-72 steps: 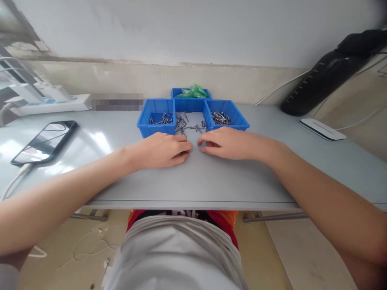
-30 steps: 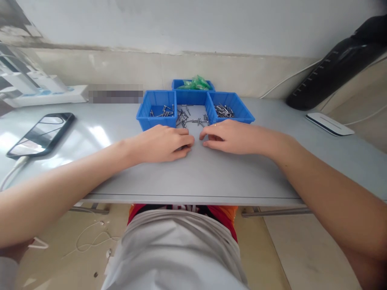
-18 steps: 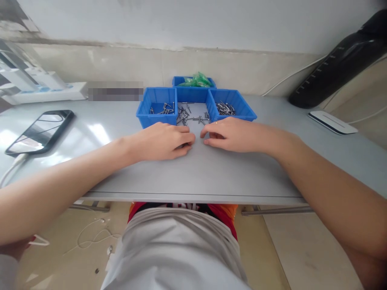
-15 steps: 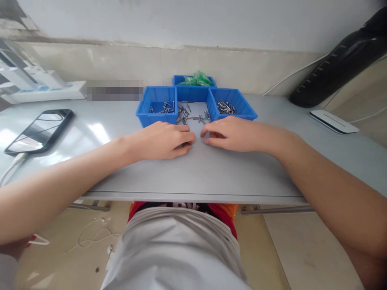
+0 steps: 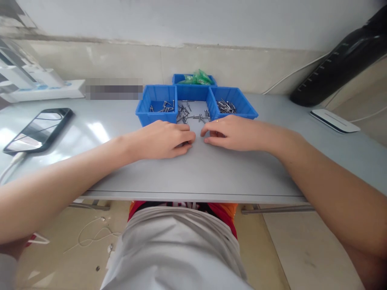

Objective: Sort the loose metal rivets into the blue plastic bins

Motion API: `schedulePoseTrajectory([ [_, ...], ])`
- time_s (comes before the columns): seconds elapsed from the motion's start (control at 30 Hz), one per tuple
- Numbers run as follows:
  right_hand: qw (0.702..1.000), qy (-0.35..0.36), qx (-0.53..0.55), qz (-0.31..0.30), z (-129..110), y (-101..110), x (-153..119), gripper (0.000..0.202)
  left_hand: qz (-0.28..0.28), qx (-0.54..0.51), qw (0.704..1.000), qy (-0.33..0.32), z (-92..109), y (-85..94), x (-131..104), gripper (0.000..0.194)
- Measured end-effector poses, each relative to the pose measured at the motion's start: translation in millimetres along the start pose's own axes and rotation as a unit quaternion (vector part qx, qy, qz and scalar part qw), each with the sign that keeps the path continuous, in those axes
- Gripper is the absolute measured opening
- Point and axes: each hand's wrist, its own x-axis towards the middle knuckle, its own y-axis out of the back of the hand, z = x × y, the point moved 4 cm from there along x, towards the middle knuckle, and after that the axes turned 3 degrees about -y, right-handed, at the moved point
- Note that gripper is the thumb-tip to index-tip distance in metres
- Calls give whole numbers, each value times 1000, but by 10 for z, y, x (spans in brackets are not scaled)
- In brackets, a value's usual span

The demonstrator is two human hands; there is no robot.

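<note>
Rivets (image 5: pixel 199 117), by the look of them, loose on the table (image 5: pixel 193 177) between left bin (image 5: pixel 148 119) and right bin (image 5: pixel 243 105), with more inside both. Seems a pause beside the scatter, with no piece visibly lifted. Calls next, probably, for a fine fingertip pinch on one thin shank (likely slick and prone to rolling). Left hand (image 5: pixel 166 139) curled, just in front of left bin; cannot tell whether anything sits under those fingers. Right hand (image 5: pixel 225 133) loosely bent near right bin, thumb apart from forefinger, nothing seen between. Shiny grey metal throughout, slender, lying crisscross.
</note>
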Motion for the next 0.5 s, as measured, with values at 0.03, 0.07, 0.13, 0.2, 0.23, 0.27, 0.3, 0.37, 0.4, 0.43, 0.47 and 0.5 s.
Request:
schedulePoseTrajectory([
  [0.03, 1000, 0, 0, 0, 0, 0, -1, 28, 0, 1, 1000, 1, -1, 1, 0, 27],
  [0.07, 1000, -1, -1, -1, 0, 0, -2, 28, 0, 2, 1000, 1, -1, 1, 0, 27],
  [0.13, 1000, -1, -2, 0, 2, -1, -3, 28, 1, 4, 1000, -1, 2, 2, 0, 27],
  [0.2, 1000, 0, -3, 0, 4, -1, -1, 27, 1, 2, 1000, -2, 5, 2, -1, 26],
  [0.23, 1000, 0, -4, 0, 5, -1, -1, 27, 1, -1, 1000, -1, 5, 2, 0, 26],
  [0.27, 1000, 0, -6, 0, 4, -1, -1, 27, -1, -4, 1000, 1, 4, 1, 0, 26],
  [0.3, 1000, -1, -7, -1, 3, 0, -2, 27, -1, -8, 1000, 3, 2, 0, 1, 26],
  [0.37, 1000, -7, -9, -3, -1, 4, -7, 26, -2, -16, 1000, 7, -1, 0, 3, 27],
  [0.4, 1000, -10, -9, -4, -4, 7, -11, 26, -2, -18, 1000, 7, -1, 2, 4, 27],
  [0.43, 1000, -12, -9, -4, -8, 11, -15, 26, -2, -19, 1000, 7, 0, 4, 5, 28],
  [0.47, 1000, -12, -8, -4, -12, 15, -18, 26, -3, -19, 1000, 6, 0, 6, 5, 28],
  [0.5, 1000, -11, -7, -5, -17, 18, -20, 26, -6, -19, 1000, 6, 2, 8, 6, 28],
])
